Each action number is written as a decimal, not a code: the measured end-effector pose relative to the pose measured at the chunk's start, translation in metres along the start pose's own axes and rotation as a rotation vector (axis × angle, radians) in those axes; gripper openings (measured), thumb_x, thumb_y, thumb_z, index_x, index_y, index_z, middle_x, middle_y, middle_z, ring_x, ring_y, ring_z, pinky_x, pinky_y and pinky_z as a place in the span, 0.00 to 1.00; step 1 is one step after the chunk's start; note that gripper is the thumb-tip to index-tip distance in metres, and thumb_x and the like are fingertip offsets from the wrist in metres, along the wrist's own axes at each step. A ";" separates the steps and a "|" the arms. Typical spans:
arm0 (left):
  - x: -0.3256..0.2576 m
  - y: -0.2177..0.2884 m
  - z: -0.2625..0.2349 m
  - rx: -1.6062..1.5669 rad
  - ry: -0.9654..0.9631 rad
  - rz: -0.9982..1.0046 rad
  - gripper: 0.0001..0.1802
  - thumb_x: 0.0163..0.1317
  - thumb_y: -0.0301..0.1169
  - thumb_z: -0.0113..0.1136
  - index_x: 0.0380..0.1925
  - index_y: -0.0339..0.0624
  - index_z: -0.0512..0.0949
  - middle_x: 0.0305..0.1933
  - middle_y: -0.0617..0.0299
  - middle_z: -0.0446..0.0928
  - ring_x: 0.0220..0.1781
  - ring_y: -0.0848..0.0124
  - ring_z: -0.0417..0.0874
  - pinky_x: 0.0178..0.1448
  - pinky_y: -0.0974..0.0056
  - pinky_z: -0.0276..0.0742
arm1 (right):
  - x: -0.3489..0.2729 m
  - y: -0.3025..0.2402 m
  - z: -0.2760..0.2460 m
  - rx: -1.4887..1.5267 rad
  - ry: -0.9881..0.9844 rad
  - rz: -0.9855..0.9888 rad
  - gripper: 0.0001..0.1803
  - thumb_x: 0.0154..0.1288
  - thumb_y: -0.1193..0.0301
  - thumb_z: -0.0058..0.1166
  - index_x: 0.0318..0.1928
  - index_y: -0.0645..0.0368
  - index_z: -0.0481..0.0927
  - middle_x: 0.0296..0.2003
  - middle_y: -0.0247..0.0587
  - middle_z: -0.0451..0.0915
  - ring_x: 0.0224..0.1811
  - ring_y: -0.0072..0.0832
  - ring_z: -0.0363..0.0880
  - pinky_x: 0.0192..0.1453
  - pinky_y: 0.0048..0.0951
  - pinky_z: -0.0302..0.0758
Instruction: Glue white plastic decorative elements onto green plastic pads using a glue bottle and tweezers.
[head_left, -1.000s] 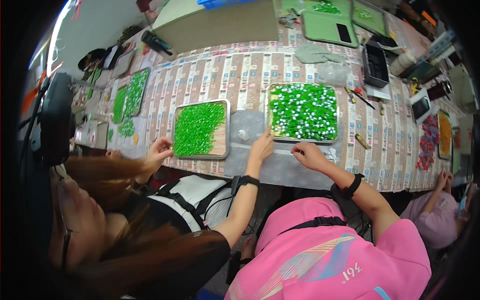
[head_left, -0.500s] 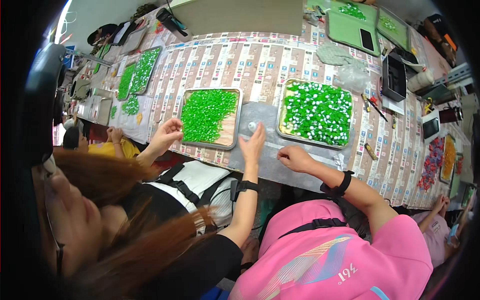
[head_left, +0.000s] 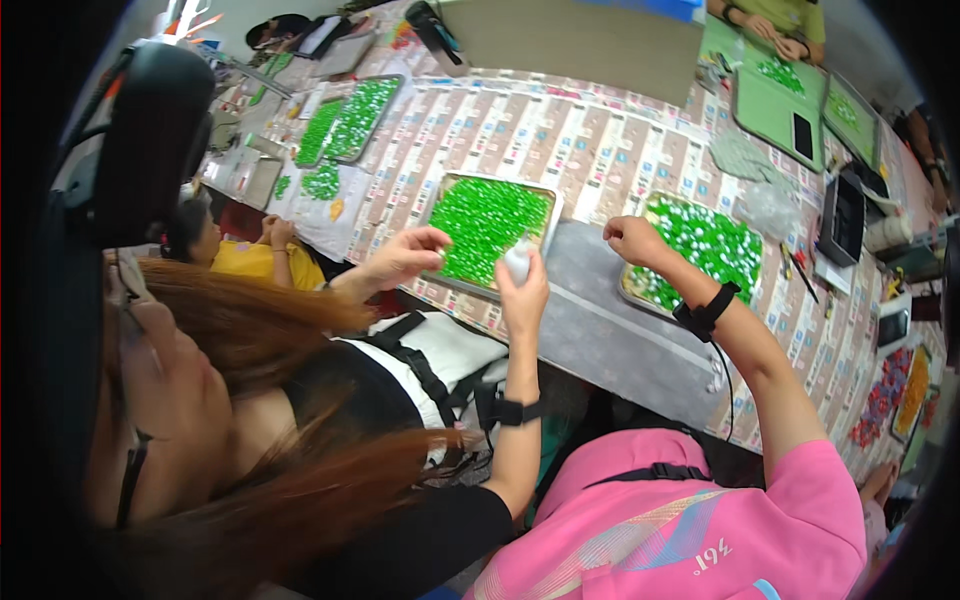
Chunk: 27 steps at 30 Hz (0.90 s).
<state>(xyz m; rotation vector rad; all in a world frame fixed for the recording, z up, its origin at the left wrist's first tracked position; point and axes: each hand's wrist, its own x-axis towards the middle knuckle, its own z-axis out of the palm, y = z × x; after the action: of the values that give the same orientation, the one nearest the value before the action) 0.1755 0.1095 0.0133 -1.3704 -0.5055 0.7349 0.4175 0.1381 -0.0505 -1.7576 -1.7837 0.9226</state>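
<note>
My right hand [head_left: 637, 242], at the end of a bare forearm with a black wristband [head_left: 707, 309], is raised at the upper left part of a metal tray [head_left: 661, 303] of small green and white pieces [head_left: 715, 250]. Its fingers are curled with the tips together; anything between them is too small to make out. I cannot see my left hand. On my left, a co-worker's right hand [head_left: 524, 296] grips a small white squeeze bottle [head_left: 518, 262] over a second tray [head_left: 556, 200] of small green pieces [head_left: 485, 225]. The co-worker's left hand [head_left: 400, 258] is pinched beside that tray.
A grey mat [head_left: 610, 320] lies between and in front of the trays. Rightward are a clear plastic bag [head_left: 770, 208], a black box [head_left: 842, 218] and a dark pen-like tool [head_left: 804, 278]. Farther off, a phone [head_left: 802, 136] rests on a green tray [head_left: 755, 112]. Other people sit around the table.
The view has turned left, so the table shifts rightward. My right hand has moved up to the tray's left side. The co-worker's bottle has moved from the mat to over the green tray.
</note>
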 end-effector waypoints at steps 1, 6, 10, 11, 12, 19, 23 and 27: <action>-0.008 -0.023 0.005 0.046 -0.011 0.025 0.22 0.53 0.38 0.70 0.43 0.42 0.72 0.37 0.63 0.72 0.39 0.72 0.75 0.46 0.69 0.72 | 0.014 -0.002 0.006 0.009 0.012 -0.042 0.09 0.53 0.73 0.51 0.33 0.57 0.83 0.29 0.49 0.82 0.34 0.44 0.82 0.42 0.40 0.77; -0.042 -0.080 0.031 0.013 -0.004 0.037 0.25 0.51 0.28 0.73 0.46 0.39 0.71 0.38 0.63 0.72 0.40 0.75 0.74 0.45 0.70 0.73 | 0.057 -0.024 0.065 -0.011 -0.052 -0.074 0.11 0.51 0.75 0.50 0.35 0.59 0.84 0.33 0.51 0.83 0.36 0.45 0.81 0.43 0.41 0.77; -0.047 -0.077 0.043 -0.163 0.125 -0.059 0.18 0.57 0.21 0.64 0.46 0.37 0.70 0.45 0.62 0.67 0.48 0.74 0.72 0.54 0.62 0.79 | 0.066 -0.041 0.103 -0.042 0.013 -0.066 0.15 0.53 0.77 0.49 0.41 0.58 0.83 0.42 0.53 0.80 0.43 0.48 0.79 0.47 0.40 0.77; -0.046 -0.075 0.047 -0.149 0.108 -0.067 0.18 0.57 0.21 0.64 0.46 0.37 0.70 0.45 0.62 0.67 0.48 0.74 0.72 0.54 0.62 0.79 | 0.069 -0.046 0.110 -0.048 0.002 -0.079 0.15 0.53 0.77 0.49 0.41 0.58 0.83 0.42 0.53 0.80 0.43 0.48 0.79 0.47 0.40 0.77; -0.045 -0.073 0.050 -0.216 0.193 -0.033 0.20 0.57 0.25 0.66 0.47 0.38 0.69 0.41 0.64 0.69 0.45 0.76 0.73 0.49 0.66 0.78 | 0.072 -0.049 0.115 -0.042 0.025 -0.065 0.16 0.54 0.78 0.48 0.44 0.58 0.81 0.46 0.53 0.77 0.46 0.49 0.78 0.50 0.42 0.76; -0.041 -0.068 0.063 -0.583 0.208 -0.039 0.16 0.60 0.25 0.60 0.47 0.39 0.70 0.41 0.64 0.73 0.45 0.74 0.76 0.52 0.61 0.79 | 0.085 -0.056 0.135 -0.274 0.050 0.007 0.10 0.61 0.75 0.47 0.41 0.58 0.79 0.46 0.50 0.73 0.50 0.47 0.76 0.47 0.43 0.78; -0.044 -0.067 0.065 -0.796 0.195 -0.137 0.14 0.61 0.25 0.54 0.47 0.40 0.70 0.43 0.60 0.75 0.51 0.66 0.78 0.62 0.50 0.72 | 0.091 -0.056 0.141 -0.362 0.086 -0.094 0.09 0.60 0.74 0.47 0.39 0.58 0.79 0.41 0.50 0.76 0.46 0.45 0.77 0.44 0.43 0.78; -0.043 -0.071 0.071 -0.880 0.136 -0.163 0.14 0.61 0.26 0.55 0.47 0.39 0.70 0.44 0.59 0.76 0.51 0.65 0.79 0.61 0.52 0.73 | 0.090 -0.050 0.141 -0.289 0.121 -0.092 0.07 0.59 0.74 0.48 0.36 0.58 0.79 0.35 0.49 0.78 0.44 0.46 0.78 0.43 0.45 0.77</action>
<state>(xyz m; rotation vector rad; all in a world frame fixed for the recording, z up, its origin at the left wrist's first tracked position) 0.1080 0.1242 0.0975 -2.1399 -0.8756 0.2660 0.2736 0.2097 -0.1192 -1.8406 -1.9761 0.5294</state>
